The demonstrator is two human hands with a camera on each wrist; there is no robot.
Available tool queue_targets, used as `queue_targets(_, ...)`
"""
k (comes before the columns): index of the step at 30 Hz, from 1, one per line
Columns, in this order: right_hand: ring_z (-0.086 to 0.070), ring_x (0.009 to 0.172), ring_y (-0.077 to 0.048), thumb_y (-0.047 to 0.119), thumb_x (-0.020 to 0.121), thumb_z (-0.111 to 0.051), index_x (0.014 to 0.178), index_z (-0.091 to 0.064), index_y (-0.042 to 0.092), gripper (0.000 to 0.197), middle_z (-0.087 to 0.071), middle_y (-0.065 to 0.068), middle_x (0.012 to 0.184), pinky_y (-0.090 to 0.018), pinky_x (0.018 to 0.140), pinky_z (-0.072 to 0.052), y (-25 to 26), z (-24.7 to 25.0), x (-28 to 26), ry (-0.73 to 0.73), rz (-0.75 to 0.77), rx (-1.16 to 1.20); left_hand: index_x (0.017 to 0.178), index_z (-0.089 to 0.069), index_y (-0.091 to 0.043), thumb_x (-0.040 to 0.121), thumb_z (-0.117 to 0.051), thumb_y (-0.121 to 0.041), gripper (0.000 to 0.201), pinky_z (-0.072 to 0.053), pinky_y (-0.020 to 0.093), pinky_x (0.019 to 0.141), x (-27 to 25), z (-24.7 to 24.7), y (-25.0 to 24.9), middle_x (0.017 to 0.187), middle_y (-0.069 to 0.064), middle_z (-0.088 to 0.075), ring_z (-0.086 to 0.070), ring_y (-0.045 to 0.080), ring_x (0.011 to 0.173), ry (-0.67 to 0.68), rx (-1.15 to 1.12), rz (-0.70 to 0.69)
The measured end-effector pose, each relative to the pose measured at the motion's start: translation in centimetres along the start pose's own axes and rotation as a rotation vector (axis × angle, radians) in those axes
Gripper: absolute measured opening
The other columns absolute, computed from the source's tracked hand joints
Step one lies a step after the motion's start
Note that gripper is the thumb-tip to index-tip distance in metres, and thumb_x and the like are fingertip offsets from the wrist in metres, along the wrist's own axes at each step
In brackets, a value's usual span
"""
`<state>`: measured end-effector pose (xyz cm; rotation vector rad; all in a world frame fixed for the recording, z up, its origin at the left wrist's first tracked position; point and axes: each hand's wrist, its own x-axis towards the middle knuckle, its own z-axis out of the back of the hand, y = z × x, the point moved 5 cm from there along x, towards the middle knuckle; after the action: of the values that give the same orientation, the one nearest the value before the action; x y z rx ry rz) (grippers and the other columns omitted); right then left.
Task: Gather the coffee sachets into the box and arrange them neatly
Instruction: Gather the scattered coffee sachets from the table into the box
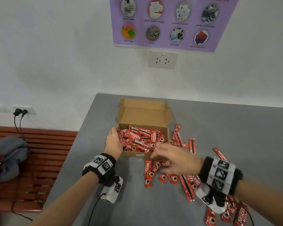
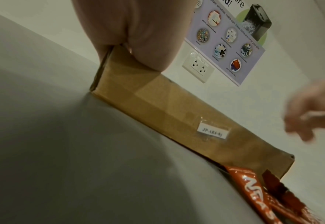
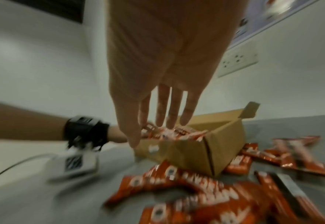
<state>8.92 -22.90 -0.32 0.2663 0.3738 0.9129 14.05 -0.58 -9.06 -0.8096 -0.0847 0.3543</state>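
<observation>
Your left hand (image 1: 113, 141) grips the near left corner of the one open box (image 1: 167, 136), which is piled with sachets (image 1: 140, 140). Your right hand (image 1: 173, 159) hovers, fingers loosely spread and holding nothing, over loose sachets (image 1: 170, 176) scattered on the desk (image 1: 137, 206), too many and too overlapped to count.

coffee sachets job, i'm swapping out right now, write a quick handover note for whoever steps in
Left hand: grips the left wall of the cardboard box, steadying it.
Right hand: open, fingers spread, empty, over the loose sachets just in front of the box.
Box: on the grey table, lid flap open, already holding a jumbled heap of boxed sachets.
Done: a large share gathered.
Left: many sachets lie scattered in front of and to the right of the box, some near the right wrist. Gather them, then straighten the heap, which is not neat yet.
</observation>
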Motion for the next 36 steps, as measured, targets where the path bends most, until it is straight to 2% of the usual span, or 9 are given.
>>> queue_targets(2,-0.031,0.131,-0.011,0.017,0.085,-0.062,0.140,-0.037,0.024,0.061,-0.035,0.002,0.144,-0.026,0.113,-0.026,0.7,-2.1,-0.5,0.136,0.093,-0.109,0.128,-0.039,-0.005,0.087,-0.051,0.004,0.044,-0.046,0.045,0.098,0.0,0.1,-0.1,0.120,0.015,-0.055,-0.054,0.028,0.111,0.005,0.002,0.005)
queue_targets(4,-0.019,0.140,-0.020,0.011,0.084,-0.062,0.147,-0.021,0.024,0.077,-0.019,-0.004,0.154,-0.035,0.115,-0.020,0.8,-3.5,-0.5,0.236,0.146,-0.253,0.129,-0.038,-0.005,0.087,-0.051,0.004,0.045,-0.046,0.044,0.098,-0.1,0.1,-0.1,0.121,0.014,-0.054,-0.053,0.027,0.113,0.012,0.003,0.017)
queue_targets(8,-0.023,0.136,-0.028,0.007,0.082,-0.065,0.150,0.001,0.024,0.096,-0.001,-0.007,0.158,-0.045,0.110,-0.030,0.0,-4.8,0.8,0.353,0.117,-0.430,0.129,-0.038,-0.006,0.088,-0.051,0.002,0.044,-0.047,0.044,0.097,-0.2,0.2,-0.3,0.121,0.014,-0.054,-0.054,0.027,0.112,0.019,0.005,0.035)
queue_targets(10,-0.030,0.129,-0.028,0.005,0.083,-0.063,0.150,-0.004,0.024,0.092,-0.007,-0.008,0.157,-0.045,0.104,-0.038,0.1,-5.0,1.5,0.352,0.122,-0.448,0.128,-0.038,-0.005,0.088,-0.051,0.002,0.043,-0.047,0.045,0.097,-0.2,0.2,-0.3,0.121,0.014,-0.054,-0.053,0.027,0.112,0.016,0.015,0.029)
queue_targets(15,-0.041,0.119,-0.027,0.003,0.086,-0.058,0.138,-0.038,0.017,0.057,-0.037,-0.010,0.140,-0.040,0.095,-0.045,0.6,-4.5,2.6,0.286,0.134,-0.371,0.129,-0.038,-0.004,0.089,-0.051,0.001,0.042,-0.047,0.045,0.097,-0.4,0.3,-0.6,0.121,0.016,-0.054,-0.054,0.028,0.112,0.023,0.026,0.037)
queue_targets(21,-0.055,0.104,-0.029,-0.001,0.087,-0.049,0.123,-0.055,0.008,0.038,-0.050,-0.011,0.124,-0.039,0.087,-0.047,1.5,-4.3,3.1,0.234,0.127,-0.300,0.130,-0.038,-0.004,0.089,-0.051,0.000,0.043,-0.047,0.045,0.097,-0.6,0.5,-0.8,0.121,0.016,-0.054,-0.054,0.029,0.113,0.021,0.034,0.042)
queue_targets(23,-0.056,0.102,-0.029,-0.003,0.086,-0.048,0.121,-0.058,0.005,0.038,-0.052,-0.011,0.122,-0.037,0.086,-0.047,1.6,-4.1,3.3,0.205,0.124,-0.254,0.130,-0.038,-0.004,0.089,-0.052,-0.001,0.043,-0.047,0.045,0.097,-0.7,0.6,-0.9,0.122,0.017,-0.054,-0.053,0.029,0.113,0.021,0.036,0.037)
queue_targets(28,-0.054,0.111,-0.014,0.007,0.089,-0.055,0.116,-0.062,0.007,0.027,-0.056,-0.004,0.121,-0.014,0.092,-0.040,1.5,-1.2,3.8,0.013,0.062,0.002,0.130,-0.037,-0.004,0.089,-0.054,-0.003,0.045,-0.046,0.045,0.098,-0.7,0.6,-0.9,0.123,0.016,-0.053,-0.053,0.028,0.114,0.028,0.028,0.040)
queue_targets(36,-0.048,0.106,-0.004,0.026,0.085,-0.064,0.121,-0.057,0.012,0.038,-0.053,0.000,0.124,-0.017,0.098,-0.039,0.0,5.8,5.8,-0.407,-0.118,0.126,0.127,-0.039,0.000,0.086,-0.047,0.006,0.043,-0.045,0.045,0.097,-0.8,0.7,-0.9,0.118,0.019,-0.054,-0.053,0.033,0.112,0.005,0.060,-0.026)
